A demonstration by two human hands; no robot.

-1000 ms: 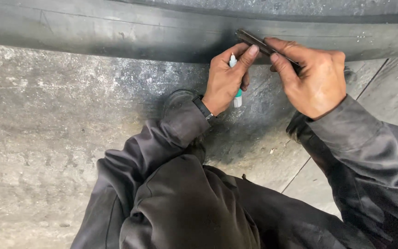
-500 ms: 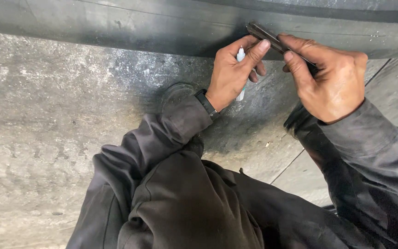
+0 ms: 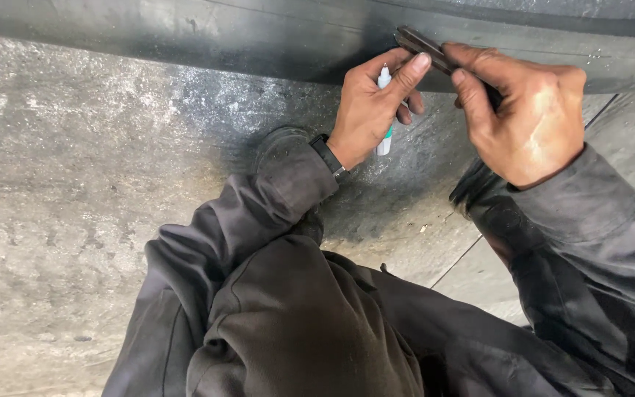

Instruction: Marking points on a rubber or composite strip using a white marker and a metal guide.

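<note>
My left hand [image 3: 370, 106] grips a white marker [image 3: 384, 110] with a green band, its tip pointing up between the fingers, and its fingertips also touch the dark flat strip [image 3: 428, 50]. My right hand [image 3: 525, 110] pinches that strip from the right. Both hands sit at the edge of a wide black rubber sheet [image 3: 207, 33] lying across the top of the view. A dark wristband [image 3: 328, 156] is on my left wrist. I wear dark grey sleeves and trousers [image 3: 288, 316].
Rough grey concrete floor [image 3: 67, 191] fills the left and middle. A thin joint line [image 3: 464, 259] crosses the floor at the right. My bent knees take up the lower centre.
Both hands and the strip have shifted slightly up and to the right along the rubber sheet's edge. The grips look the same.
</note>
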